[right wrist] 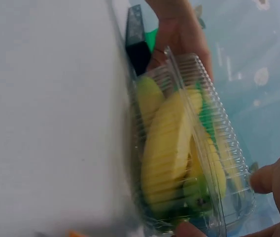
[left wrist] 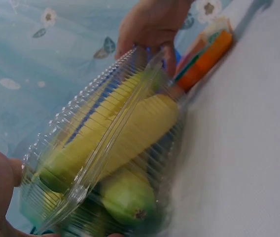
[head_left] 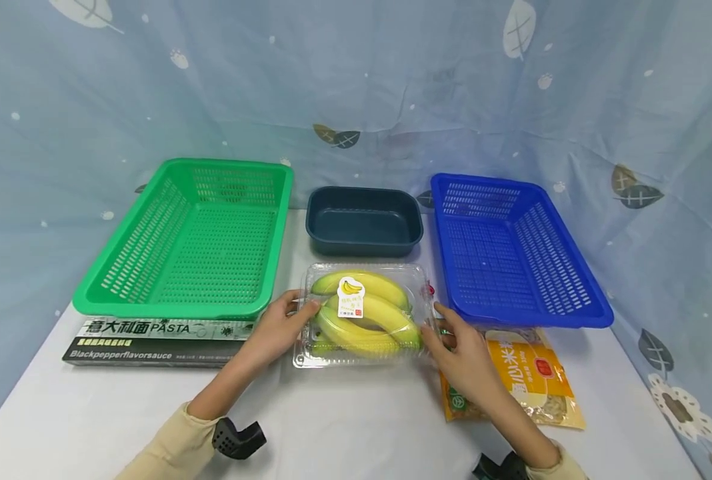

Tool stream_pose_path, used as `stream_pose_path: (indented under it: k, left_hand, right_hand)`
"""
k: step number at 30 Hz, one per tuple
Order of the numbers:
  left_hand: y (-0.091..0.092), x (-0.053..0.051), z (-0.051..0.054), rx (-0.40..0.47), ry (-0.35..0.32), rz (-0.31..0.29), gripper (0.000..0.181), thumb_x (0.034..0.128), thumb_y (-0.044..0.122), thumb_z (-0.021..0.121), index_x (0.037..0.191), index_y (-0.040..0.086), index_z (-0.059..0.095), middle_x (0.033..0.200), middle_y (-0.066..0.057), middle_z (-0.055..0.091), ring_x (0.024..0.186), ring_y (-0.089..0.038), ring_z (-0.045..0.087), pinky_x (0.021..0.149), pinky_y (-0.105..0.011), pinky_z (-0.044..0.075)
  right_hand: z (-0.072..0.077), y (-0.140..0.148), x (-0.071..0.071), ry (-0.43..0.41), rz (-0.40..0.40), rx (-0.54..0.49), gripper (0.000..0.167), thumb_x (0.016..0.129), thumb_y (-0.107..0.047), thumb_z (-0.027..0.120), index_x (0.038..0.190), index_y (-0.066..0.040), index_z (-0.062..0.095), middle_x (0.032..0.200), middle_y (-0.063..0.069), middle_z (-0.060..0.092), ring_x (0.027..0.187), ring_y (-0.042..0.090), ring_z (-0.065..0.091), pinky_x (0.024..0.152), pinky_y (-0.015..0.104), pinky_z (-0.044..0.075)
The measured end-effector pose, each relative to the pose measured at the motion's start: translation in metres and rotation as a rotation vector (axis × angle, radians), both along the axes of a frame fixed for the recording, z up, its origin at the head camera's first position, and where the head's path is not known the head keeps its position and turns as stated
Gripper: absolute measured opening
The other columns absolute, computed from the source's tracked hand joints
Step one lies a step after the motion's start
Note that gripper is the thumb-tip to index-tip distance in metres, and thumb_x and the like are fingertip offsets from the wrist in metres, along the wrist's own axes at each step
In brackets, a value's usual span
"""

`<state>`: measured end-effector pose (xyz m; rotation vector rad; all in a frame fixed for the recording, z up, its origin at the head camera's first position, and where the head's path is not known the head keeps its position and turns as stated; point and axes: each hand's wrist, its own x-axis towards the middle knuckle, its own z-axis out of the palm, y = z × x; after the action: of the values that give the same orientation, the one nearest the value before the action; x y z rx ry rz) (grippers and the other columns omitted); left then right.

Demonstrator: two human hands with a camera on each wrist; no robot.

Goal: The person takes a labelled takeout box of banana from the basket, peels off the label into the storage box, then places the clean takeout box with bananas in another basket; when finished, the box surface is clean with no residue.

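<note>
Location type: tabletop work area screened by leaf-print cloth [head_left: 368, 73]; room type cannot be determined. Indicators: 1 white table [head_left: 356, 427], 1 green basket [head_left: 218, 260], 1 blue basket [head_left: 482, 257], 1 dark tub [head_left: 362, 245], 1 banana pack [head_left: 371, 317] and 1 pasta box [head_left: 152, 347].

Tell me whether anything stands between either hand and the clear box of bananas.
Nothing visible does: the left hand and right hand already hold opposite ends of the clear box of bananas, with fingers directly against its plastic.

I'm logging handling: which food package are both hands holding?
The clear banana clamshell, held at both ends; the pasta box, at left, and orange food bag, at right, lie unheld.
</note>
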<state>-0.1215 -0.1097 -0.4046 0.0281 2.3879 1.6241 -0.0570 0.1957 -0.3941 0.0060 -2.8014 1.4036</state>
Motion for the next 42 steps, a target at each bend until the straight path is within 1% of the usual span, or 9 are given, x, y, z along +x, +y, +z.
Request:
stream_pose_path:
  k: [2,5,10,14,19,25,31,36,42]
  left_hand:
    - [0.002,0.000,-0.001,0.005,-0.006,0.007,0.059,0.1017,0.035,0.058,0.144,-0.003,0.044,0.134,-0.031,0.054,0.117,-0.040,0.059,0.082,-0.041,0.058]
    - [0.004,0.000,0.000,0.001,0.000,0.008,0.058,0.1013,0.036,0.058,0.143,-0.003,0.046,0.133,-0.030,0.056,0.114,-0.038,0.061,0.079,-0.038,0.058]
    - [0.005,-0.001,0.002,-0.004,0.005,0.011,0.057,0.1011,0.035,0.058,0.142,-0.003,0.046,0.133,-0.031,0.055,0.112,-0.039,0.061,0.077,-0.040,0.059]
    - [0.004,-0.003,0.001,-0.034,0.007,0.014,0.059,0.1010,0.038,0.057,0.142,-0.003,0.046,0.134,-0.031,0.054,0.119,-0.042,0.057,0.085,-0.044,0.057]
    - [0.003,-0.005,-0.001,-0.049,-0.006,0.021,0.062,0.1010,0.040,0.056,0.144,-0.003,0.043,0.136,-0.032,0.052,0.122,-0.044,0.055,0.082,-0.042,0.058]
    - [0.004,-0.006,-0.002,-0.042,-0.022,0.027,0.061,0.1009,0.039,0.056,0.144,-0.003,0.043,0.135,-0.031,0.052,0.119,-0.043,0.056,0.074,-0.037,0.059]
    - [0.004,-0.006,-0.002,-0.030,-0.027,0.027,0.061,0.1012,0.040,0.056,0.143,-0.002,0.044,0.135,-0.030,0.052,0.117,-0.041,0.057,0.072,-0.036,0.060]
    - [0.005,-0.006,-0.002,-0.013,-0.031,0.035,0.060,0.1010,0.039,0.056,0.144,-0.002,0.044,0.135,-0.029,0.052,0.116,-0.039,0.058,0.070,-0.035,0.060]
    - [0.006,-0.004,-0.002,-0.022,-0.023,0.046,0.060,0.1004,0.039,0.057,0.143,-0.002,0.045,0.133,-0.028,0.054,0.112,-0.038,0.060,0.067,-0.035,0.059]
  right_hand:
    - [0.001,0.002,0.006,0.009,0.006,0.008,0.066,0.101,-0.039,0.061,0.150,-0.002,0.039,0.132,0.024,0.059,0.108,0.035,0.066,0.078,0.038,0.060]
    - [0.008,0.006,0.019,0.036,0.015,0.078,0.065,0.101,-0.038,0.061,0.151,-0.004,0.038,0.133,0.021,0.059,0.110,0.035,0.065,0.081,0.040,0.059]
    - [0.030,0.008,0.034,0.124,0.041,0.292,0.050,0.097,-0.039,0.066,0.136,-0.008,0.059,0.126,0.013,0.066,0.107,0.030,0.067,0.079,0.042,0.060]
    - [0.048,0.005,0.033,0.240,0.130,0.369,0.035,0.094,-0.032,0.072,0.121,-0.009,0.070,0.113,0.004,0.072,0.097,0.021,0.070,0.073,0.036,0.061]
    - [0.065,0.000,0.011,0.372,0.291,0.360,0.030,0.092,-0.021,0.074,0.120,-0.011,0.071,0.111,-0.001,0.071,0.092,0.012,0.068,0.071,0.029,0.060]
    - [0.082,-0.009,-0.026,0.400,0.482,0.320,0.028,0.094,-0.017,0.071,0.120,-0.008,0.070,0.115,0.004,0.070,0.090,0.016,0.070,0.069,0.030,0.060]
    - [0.091,-0.028,-0.060,0.396,0.545,0.412,0.026,0.095,-0.019,0.069,0.119,-0.008,0.071,0.112,0.005,0.071,0.096,0.019,0.068,0.074,0.033,0.059]
    - [0.092,-0.044,-0.084,0.444,0.583,0.501,0.024,0.094,-0.017,0.071,0.116,-0.009,0.073,0.103,0.004,0.071,0.087,0.017,0.065,0.064,0.030,0.053]
    - [0.089,-0.060,-0.106,0.426,0.638,0.535,0.020,0.092,-0.014,0.073,0.112,-0.009,0.075,0.097,0.004,0.069,0.080,0.019,0.063,0.064,0.026,0.051]
